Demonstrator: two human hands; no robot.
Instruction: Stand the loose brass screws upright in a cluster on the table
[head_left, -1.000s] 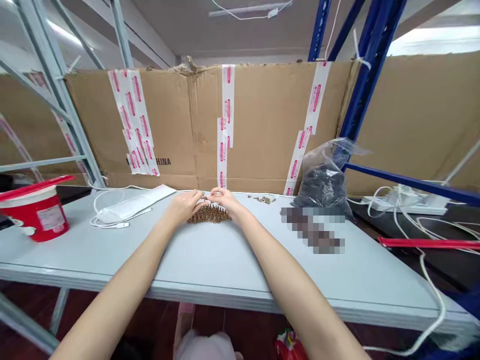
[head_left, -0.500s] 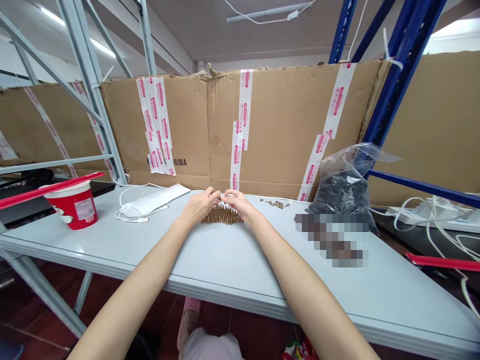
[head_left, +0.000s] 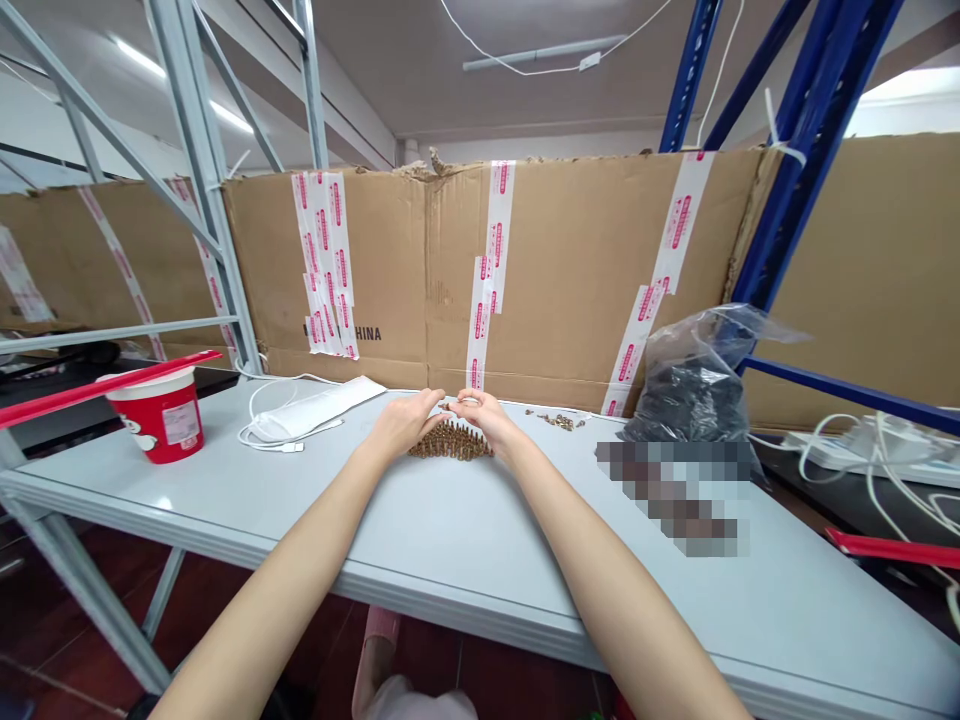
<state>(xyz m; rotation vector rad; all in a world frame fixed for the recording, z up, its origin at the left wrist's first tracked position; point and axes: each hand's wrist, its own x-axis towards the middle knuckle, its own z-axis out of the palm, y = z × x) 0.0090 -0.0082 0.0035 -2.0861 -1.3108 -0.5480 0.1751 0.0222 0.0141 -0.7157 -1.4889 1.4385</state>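
On the pale worktop [head_left: 352, 520], the left hand [head_left: 405, 423] and right hand [head_left: 489, 418] curve inward, half closed, fingertips nearly meeting just above a dense row of small brass parts [head_left: 450, 442]; whether they grip one, I cannot tell. These look light, stiff and slippery, best pinched singly. Beyond lie loose brass pieces [head_left: 555, 421], a bulging plastic bag [head_left: 694, 395] and taped cardboard [head_left: 570, 260].
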